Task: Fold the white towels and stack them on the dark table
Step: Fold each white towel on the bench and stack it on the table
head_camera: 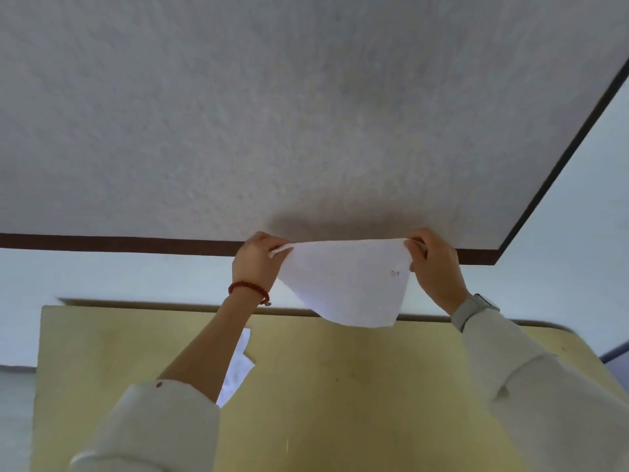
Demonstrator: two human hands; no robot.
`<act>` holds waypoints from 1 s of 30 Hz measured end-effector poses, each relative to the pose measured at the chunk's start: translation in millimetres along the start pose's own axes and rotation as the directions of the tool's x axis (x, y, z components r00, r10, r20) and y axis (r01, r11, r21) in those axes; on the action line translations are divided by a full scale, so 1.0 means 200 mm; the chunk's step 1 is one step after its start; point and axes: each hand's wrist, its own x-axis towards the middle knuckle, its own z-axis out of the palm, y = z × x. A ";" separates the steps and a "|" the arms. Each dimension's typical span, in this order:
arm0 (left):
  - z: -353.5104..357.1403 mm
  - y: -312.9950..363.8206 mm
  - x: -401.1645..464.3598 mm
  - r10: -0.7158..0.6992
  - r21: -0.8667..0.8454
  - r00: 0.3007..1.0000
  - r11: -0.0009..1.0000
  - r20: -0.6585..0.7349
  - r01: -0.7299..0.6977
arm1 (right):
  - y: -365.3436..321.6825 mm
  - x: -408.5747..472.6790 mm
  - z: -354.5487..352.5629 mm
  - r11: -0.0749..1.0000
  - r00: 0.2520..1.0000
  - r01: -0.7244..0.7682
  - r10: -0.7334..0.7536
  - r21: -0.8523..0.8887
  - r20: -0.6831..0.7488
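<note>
A white towel [343, 284] is held up in the air by its two upper corners, stretched taut along its top edge between both hands. The left corner is pinched in the grip of the left hand [257, 260], whose fingers are curled round a small rolled bit of cloth; the right corner is pinched likewise in the grip of the right hand [434, 264]. The cloth is seen to be thin and plain, hanging in a rounded, sagging shape with its lowest edge drooping towards the lower right, and a small faint grey mark is shown near its right side. It is suspended above the gap between the grey speckled surface [306, 114], edged in dark brown, and the nearer yellow surface [340, 386]; a soft shadow is cast on the grey one just behind the top edge. A red bead bracelet [248, 291] is worn on the left wrist and a watch [483, 303] on the right. Another white towel [236, 366] lies on the yellow surface, partly hidden behind the left forearm.
</note>
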 end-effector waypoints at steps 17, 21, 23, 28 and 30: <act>0.38 -0.58 -0.92 -0.254 0.299 0.616 0.954 0.745 0.032 | 0.55 -1.13 0.23 0.954 0.805 -0.138 0.265 -0.267 0.531; 0.48 -0.67 -1.13 -0.406 0.399 0.210 0.914 0.890 0.076 | 0.62 -1.37 0.26 0.899 0.515 -0.203 0.436 -0.389 0.738; 0.49 -0.68 -1.17 -0.418 0.390 0.175 0.905 0.892 0.172 | 0.61 -1.40 0.26 0.872 0.436 -0.257 0.490 -0.417 0.755; 0.52 -0.69 -1.11 -0.460 0.323 0.263 0.843 0.848 0.431 | 0.61 -1.31 0.31 0.841 0.524 -0.423 0.530 -0.336 0.667; 0.54 -0.70 -1.07 -0.459 0.267 0.325 0.828 0.827 0.493 | 0.63 -1.25 0.36 0.837 0.598 -0.465 0.537 -0.289 0.594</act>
